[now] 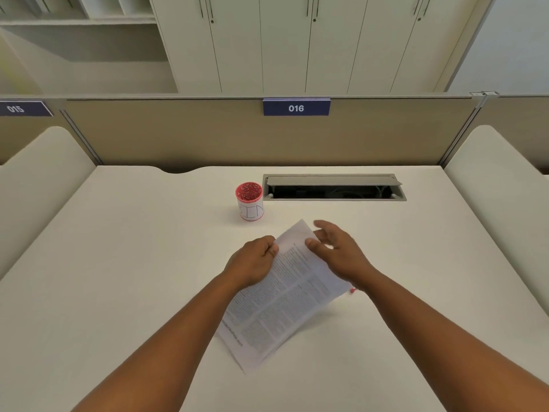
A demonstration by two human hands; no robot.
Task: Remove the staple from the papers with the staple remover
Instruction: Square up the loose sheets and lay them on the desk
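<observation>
While left fingers pinch papers, right fingers spread, white desk, beige partition.

Head view, looking down, near desk.

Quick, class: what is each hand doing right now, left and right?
Left hand: pinching the left edge of the papers.
Right hand: open, fingers spread above the papers, holding nothing.

papers: printed white sheets, lying askew on the counter
staple remover: red bit showing just beside the papers' right edge
</observation>
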